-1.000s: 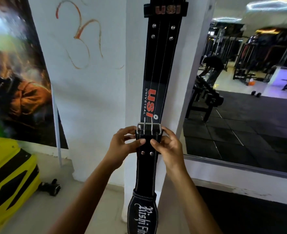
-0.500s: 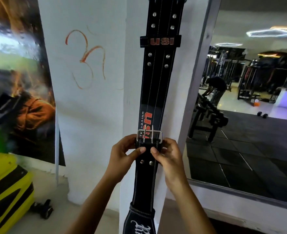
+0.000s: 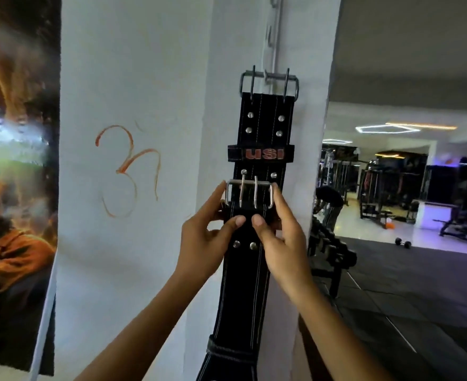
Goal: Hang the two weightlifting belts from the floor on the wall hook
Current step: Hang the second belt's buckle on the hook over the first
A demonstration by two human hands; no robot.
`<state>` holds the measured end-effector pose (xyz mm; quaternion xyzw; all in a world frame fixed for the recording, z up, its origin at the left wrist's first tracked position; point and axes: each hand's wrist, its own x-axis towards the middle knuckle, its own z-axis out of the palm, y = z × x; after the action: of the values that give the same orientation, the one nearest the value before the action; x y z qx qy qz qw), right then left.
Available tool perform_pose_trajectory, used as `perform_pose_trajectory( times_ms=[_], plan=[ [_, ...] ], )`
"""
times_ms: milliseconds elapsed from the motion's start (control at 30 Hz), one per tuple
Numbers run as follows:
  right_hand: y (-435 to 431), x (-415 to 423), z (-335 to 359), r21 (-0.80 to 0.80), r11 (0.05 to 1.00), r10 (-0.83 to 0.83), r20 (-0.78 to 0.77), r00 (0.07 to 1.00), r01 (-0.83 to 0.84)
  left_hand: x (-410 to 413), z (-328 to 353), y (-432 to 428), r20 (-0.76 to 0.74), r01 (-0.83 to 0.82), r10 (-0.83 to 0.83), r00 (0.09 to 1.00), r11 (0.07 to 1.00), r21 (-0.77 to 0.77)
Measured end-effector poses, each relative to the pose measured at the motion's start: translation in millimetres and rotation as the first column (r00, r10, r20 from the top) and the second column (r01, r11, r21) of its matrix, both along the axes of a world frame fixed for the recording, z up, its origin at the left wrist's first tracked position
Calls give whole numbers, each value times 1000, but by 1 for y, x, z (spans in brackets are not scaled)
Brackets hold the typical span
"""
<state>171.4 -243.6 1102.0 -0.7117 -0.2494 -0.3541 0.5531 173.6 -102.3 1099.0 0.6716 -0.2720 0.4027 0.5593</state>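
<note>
A metal hook on the white pillar in front of me carries the first belt by its buckle; that belt hangs flat against the pillar. Far right, the dark gym floor carries a small dumbbell and benches.

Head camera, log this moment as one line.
USI belt: hung by buckle on wall hook | second belt: buckle up, below hook | left hand, right hand: gripping second belt
</note>
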Motion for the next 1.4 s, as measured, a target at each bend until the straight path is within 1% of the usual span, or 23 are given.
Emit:
perform_pose_trajectory(
  times_ms=[167, 233, 333, 467, 567, 667, 767, 833, 900, 1000, 1133, 1300, 1400],
  plan=[
    [7, 28, 91, 9, 1000, -27, 118, 993, 26, 38, 85, 11, 173, 8, -16, 985, 999, 45],
    [10, 37, 121, -9, 997, -78, 163, 984, 81, 55, 113, 14, 210, 23, -32, 977, 999, 42],
    [15, 50, 157, -41, 980, -182, 215, 960, 195, 78, 148, 17, 221, 56, -61, 973, 998, 29],
    [14, 65, 205, -1, 964, -257, 238, 937, 265, 94, 198, 12, 235, 100, -105, 966, 994, 35],
    [12, 75, 238, 37, 957, -289, 232, 929, 289, 104, 234, 7, 238, 100, -106, 965, 994, 36],
    [10, 84, 266, 70, 951, -309, 241, 920, 301, 113, 266, 1, 217, 136, -135, 967, 991, 10],
    [7, 93, 287, 98, 942, -335, 226, 915, 321, 122, 291, -4, 214, 100, -106, 971, 994, 42],
    [3, 99, 294, 108, 935, -353, 202, 914, 338, 128, 298, -8, 214, 104, -118, 970, 992, 76],
    [-2, 104, 298, 79, 922, -386, 181, 905, 378, 134, 300, -12, 242, 71, -94, 966, 992, 102],
    [-6, 107, 301, 2, 904, -422, 159, 892, 428, 138, 298, -21, 311, -39, 10, 950, 996, 86],
    [-6, 106, 299, -85, 879, -452, 165, 876, 469, 144, 286, -31, 338, -152, 131, 932, 988, 36],
    [-7, 104, 280, -130, 868, -447, 217, 868, 479, 145, 263, -32, 313, -166, 138, 939, 984, 62],
    [-4, 100, 261, -191, 828, -483, 230, 844, 526, 133, 243, -32, 326, -165, 127, 937, 982, 89]
  ],
)
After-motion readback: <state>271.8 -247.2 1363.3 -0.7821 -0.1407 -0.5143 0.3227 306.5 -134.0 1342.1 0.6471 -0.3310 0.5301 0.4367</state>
